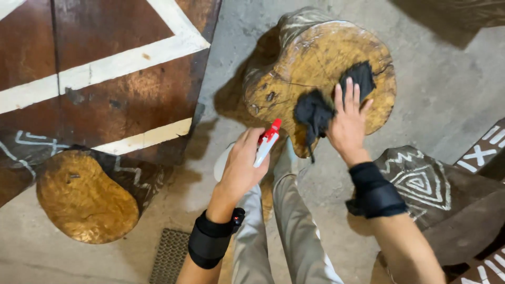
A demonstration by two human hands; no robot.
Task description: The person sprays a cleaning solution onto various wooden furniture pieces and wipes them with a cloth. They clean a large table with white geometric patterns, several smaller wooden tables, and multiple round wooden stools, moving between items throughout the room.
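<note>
My left grip is curled tight around a spray bottle. The bottle is white with a red top, and the red top pokes out above my fingers. It points toward a wooden stool in front of me. The bottle is in the air, just beside the near edge of the stool and not touching it.

My right grip is flat and spread out. The fingers press down on a black rag. The rag lies on the shiny golden top of the stool, on the side near me. One part of the rag sticks out past my fingertips, and another part bunches up to the left of my hand. A thin bit of it hangs over the stool's edge.

I wear a black wrist band on the left arm and another black wrist band on the right arm. My legs in grey trousers show below, between the two arms.

A second stool with a golden top stands well apart, on the left. Behind it is a brown board with white stripes. On the right is a dark block with white zigzag lines. The floor is grey concrete. A small mat lies on it near my left arm.
</note>
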